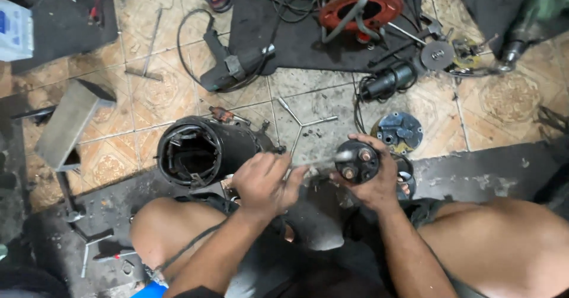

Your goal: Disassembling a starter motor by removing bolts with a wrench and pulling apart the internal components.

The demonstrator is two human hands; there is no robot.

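The left hand [265, 182] is clenched around a slim metal tool [314, 163], its tip touching the round black cap [357, 161] grasped by the right hand [373, 182]. Just left of the cap lies a black cylindrical housing [204, 151]; beyond it, a three-armed wrench [302, 123] on the tiled floor [510, 105].

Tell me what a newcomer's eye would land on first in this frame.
At centre, the right hand grips a small black cylindrical motor part with two copper terminals, while the left hand points a thin metal tool at it. Left of the hands, a big open black cylindrical housing lies on the tiled floor.
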